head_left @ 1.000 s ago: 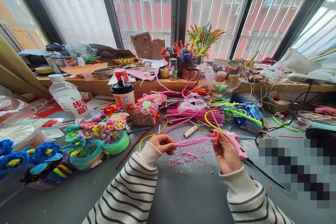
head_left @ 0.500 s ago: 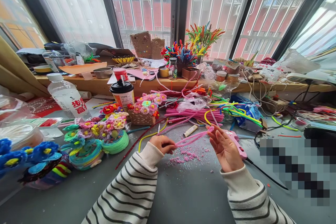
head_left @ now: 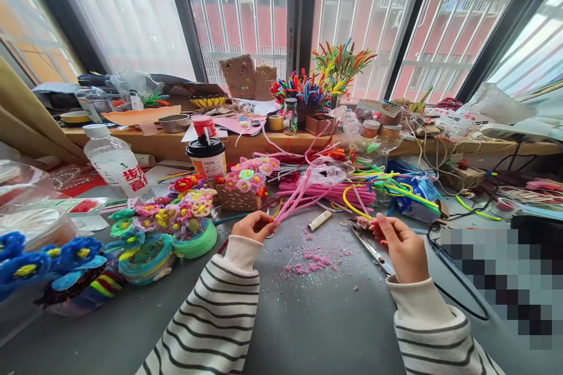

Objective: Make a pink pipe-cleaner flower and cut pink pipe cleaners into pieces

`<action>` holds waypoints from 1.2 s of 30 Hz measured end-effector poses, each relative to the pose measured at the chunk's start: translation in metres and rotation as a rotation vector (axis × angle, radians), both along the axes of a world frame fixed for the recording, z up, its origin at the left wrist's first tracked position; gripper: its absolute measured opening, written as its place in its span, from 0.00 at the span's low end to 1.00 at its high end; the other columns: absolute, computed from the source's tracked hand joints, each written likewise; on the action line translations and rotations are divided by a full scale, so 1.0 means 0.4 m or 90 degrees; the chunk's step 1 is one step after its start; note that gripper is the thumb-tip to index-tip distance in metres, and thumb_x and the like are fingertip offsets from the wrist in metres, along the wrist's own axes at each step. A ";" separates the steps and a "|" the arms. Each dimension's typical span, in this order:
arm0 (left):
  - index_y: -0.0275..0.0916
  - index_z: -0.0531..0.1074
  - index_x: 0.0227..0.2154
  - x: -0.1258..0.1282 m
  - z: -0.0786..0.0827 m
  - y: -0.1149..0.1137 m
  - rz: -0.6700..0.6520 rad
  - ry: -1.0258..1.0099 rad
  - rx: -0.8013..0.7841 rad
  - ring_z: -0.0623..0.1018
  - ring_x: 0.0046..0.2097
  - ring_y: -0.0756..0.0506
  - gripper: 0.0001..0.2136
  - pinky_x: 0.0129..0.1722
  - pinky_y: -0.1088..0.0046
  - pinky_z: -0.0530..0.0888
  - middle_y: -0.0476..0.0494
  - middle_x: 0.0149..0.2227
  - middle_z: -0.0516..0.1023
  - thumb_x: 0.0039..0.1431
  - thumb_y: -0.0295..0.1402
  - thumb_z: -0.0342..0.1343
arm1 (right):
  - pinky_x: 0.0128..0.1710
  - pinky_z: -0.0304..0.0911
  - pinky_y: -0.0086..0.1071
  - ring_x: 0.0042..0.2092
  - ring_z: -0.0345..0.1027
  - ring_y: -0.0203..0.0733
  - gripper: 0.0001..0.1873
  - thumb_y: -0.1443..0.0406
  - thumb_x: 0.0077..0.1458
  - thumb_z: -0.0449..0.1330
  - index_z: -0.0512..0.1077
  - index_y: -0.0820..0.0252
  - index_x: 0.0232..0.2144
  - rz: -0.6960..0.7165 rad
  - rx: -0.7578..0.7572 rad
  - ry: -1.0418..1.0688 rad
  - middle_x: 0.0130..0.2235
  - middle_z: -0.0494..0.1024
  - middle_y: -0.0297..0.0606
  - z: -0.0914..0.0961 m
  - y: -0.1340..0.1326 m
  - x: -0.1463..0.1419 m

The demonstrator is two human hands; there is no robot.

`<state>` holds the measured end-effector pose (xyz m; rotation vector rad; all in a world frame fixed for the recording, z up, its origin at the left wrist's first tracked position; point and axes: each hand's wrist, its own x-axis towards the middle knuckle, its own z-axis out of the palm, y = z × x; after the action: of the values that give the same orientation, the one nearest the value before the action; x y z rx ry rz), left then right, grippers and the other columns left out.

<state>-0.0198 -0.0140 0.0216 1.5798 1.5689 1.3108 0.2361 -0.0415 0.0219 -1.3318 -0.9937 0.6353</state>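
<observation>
Reading the table (head_left: 325,322) as a clock with the pink crumbs (head_left: 314,261) at its centre and the windows (head_left: 347,6) at twelve, I see the left hand (head_left: 253,226) at ten. Its thumb and forefinger pinch the ends of several pink strands (head_left: 290,201), which fan out toward eleven, in front of the bundle of pink stems (head_left: 323,193). Gripped at one end only, I'd guess, the strands are steadied while their far ends hang free.

The right hand (head_left: 403,249) is at about three, thumb and forefinger drawn close; I cannot tell whether they pinch anything. The scissors (head_left: 376,253) lie just beside it, points toward eleven, probably left there to be within easy reach. A black cord (head_left: 487,310) loops out near half past three.

The table is smooth grey, littered with glittery bits, and a pale tube (head_left: 320,221) lies at twelve. Fuzzy flowers in a green basket (head_left: 196,239) stand between nine and ten, with a lidded cup (head_left: 206,161) and a bottle (head_left: 116,164) past them. Beyond, a crowded wooden sill (head_left: 246,142) runs beneath barred windows, daylight pouring in
</observation>
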 end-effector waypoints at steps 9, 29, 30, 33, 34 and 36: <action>0.37 0.69 0.20 -0.004 0.011 -0.003 -0.003 -0.043 -0.018 0.74 0.24 0.49 0.07 0.26 0.77 0.69 0.50 0.18 0.73 0.36 0.35 0.55 | 0.21 0.52 0.28 0.23 0.64 0.40 0.10 0.60 0.41 0.51 0.68 0.58 0.17 0.088 -0.288 -0.694 0.20 0.72 0.35 -0.025 -0.044 0.097; 0.37 0.69 0.22 -0.010 -0.024 0.028 0.042 -0.084 0.018 0.75 0.25 0.48 0.10 0.28 0.76 0.70 0.49 0.19 0.74 0.36 0.39 0.54 | 0.17 0.40 0.25 0.17 0.50 0.32 0.07 0.70 0.29 0.49 0.51 0.59 0.12 0.192 -0.409 -0.750 0.13 0.59 0.28 -0.036 -0.207 0.112; 0.37 0.69 0.22 -0.009 -0.023 0.027 0.043 -0.086 0.018 0.75 0.25 0.48 0.10 0.27 0.76 0.70 0.49 0.19 0.74 0.36 0.38 0.54 | 0.16 0.40 0.24 0.17 0.48 0.31 0.07 0.70 0.29 0.48 0.51 0.59 0.12 0.206 -0.417 -0.706 0.12 0.57 0.26 -0.032 -0.213 0.114; 0.37 0.69 0.22 -0.006 -0.018 0.023 0.048 -0.078 0.022 0.75 0.25 0.48 0.09 0.26 0.77 0.70 0.49 0.19 0.74 0.37 0.37 0.54 | 0.14 0.41 0.22 0.15 0.46 0.29 0.04 0.70 0.33 0.49 0.55 0.59 0.16 0.270 -0.460 -0.522 0.11 0.54 0.23 -0.019 -0.224 0.126; 0.37 0.70 0.22 -0.006 -0.018 0.023 0.052 -0.068 0.025 0.75 0.25 0.48 0.09 0.26 0.77 0.70 0.50 0.19 0.74 0.36 0.37 0.54 | 0.13 0.42 0.21 0.15 0.47 0.28 0.03 0.68 0.34 0.50 0.57 0.59 0.18 0.306 -0.476 -0.460 0.11 0.54 0.23 -0.015 -0.225 0.131; 0.37 0.71 0.23 -0.008 -0.022 0.023 0.063 -0.048 0.035 0.75 0.25 0.48 0.09 0.27 0.77 0.70 0.49 0.20 0.74 0.36 0.36 0.55 | 0.12 0.44 0.20 0.14 0.48 0.28 0.06 0.63 0.37 0.52 0.58 0.60 0.19 0.384 -0.505 -0.354 0.11 0.55 0.23 -0.005 -0.223 0.140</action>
<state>-0.0228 -0.0047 0.0129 1.4827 1.5948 1.4610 0.2920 -0.1308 0.0200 -1.9739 -1.7332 1.2372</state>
